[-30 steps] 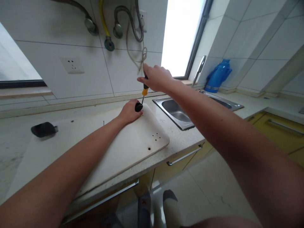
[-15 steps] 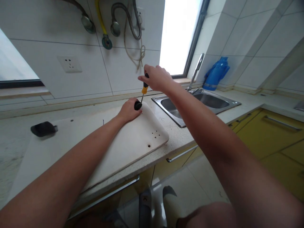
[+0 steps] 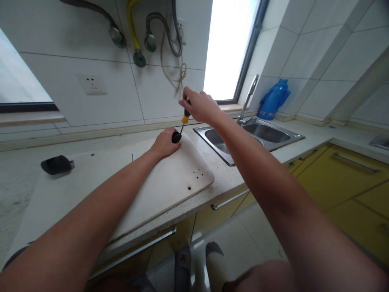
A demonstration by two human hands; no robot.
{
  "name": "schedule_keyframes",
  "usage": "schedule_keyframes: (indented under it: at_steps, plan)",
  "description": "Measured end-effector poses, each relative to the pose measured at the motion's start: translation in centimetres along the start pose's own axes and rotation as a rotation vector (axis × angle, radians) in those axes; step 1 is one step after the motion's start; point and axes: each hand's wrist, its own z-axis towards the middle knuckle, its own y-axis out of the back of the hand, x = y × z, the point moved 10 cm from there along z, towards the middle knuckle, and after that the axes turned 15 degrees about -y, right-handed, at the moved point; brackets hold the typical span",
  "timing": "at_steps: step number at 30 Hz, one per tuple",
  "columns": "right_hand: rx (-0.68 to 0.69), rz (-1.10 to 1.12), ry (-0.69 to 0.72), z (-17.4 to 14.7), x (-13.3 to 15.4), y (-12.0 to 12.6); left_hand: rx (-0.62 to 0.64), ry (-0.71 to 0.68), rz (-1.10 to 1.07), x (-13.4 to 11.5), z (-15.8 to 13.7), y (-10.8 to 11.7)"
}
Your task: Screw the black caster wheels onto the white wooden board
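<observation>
My right hand point(image 3: 200, 106) is closed around the dark handle of a yellow-and-black screwdriver point(image 3: 185, 119). The shaft slants down to a small black rounded piece point(image 3: 176, 137) at the far right corner of a white board point(image 3: 161, 186). My left hand point(image 3: 165, 144) grips that black piece and presses it against the board; the screwdriver's tip is hidden behind it. Small screw holes point(image 3: 198, 174) and one larger hole point(image 3: 189, 188) show in the near right corner. A second black piece point(image 3: 56, 165) with a metal end lies at the board's left.
The board rests on a speckled countertop point(image 3: 223, 176) above yellow cabinets point(image 3: 343, 178). To the right are a double steel sink point(image 3: 264, 136), its faucet point(image 3: 249, 97) and a blue thermos flask point(image 3: 274, 100). Hoses and a looped cord point(image 3: 182, 73) hang along the tiled wall.
The view has shifted slightly. My right hand has turned a little on the screwdriver, which leans slightly more. My left hand still grips the black piece in the same spot.
</observation>
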Motion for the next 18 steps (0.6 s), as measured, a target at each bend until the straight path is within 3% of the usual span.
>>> schedule_keyframes:
  at_steps: [5, 8, 12, 16, 18]
  plan:
    - [0.050, -0.006, -0.008, 0.0, -0.3, -0.5, 0.007, -0.001, -0.009, 0.0, 0.0, 0.0]
    - [0.005, -0.015, -0.035, 0.1, -0.8, 0.0, 0.005, -0.005, -0.012, 0.0, -0.1, 0.0]
    - [0.037, -0.019, 0.022, -0.3, 0.0, -0.3, 0.007, 0.005, -0.012, 0.1, -0.1, 0.0]
    - [-0.040, -0.029, -0.014, -0.4, 0.4, 0.2, 0.006, 0.016, -0.012, 0.2, -0.1, 0.0]
    - [0.004, -0.019, 0.022, -0.4, 1.0, -0.3, 0.008, 0.020, -0.014, 0.3, -0.1, 0.0]
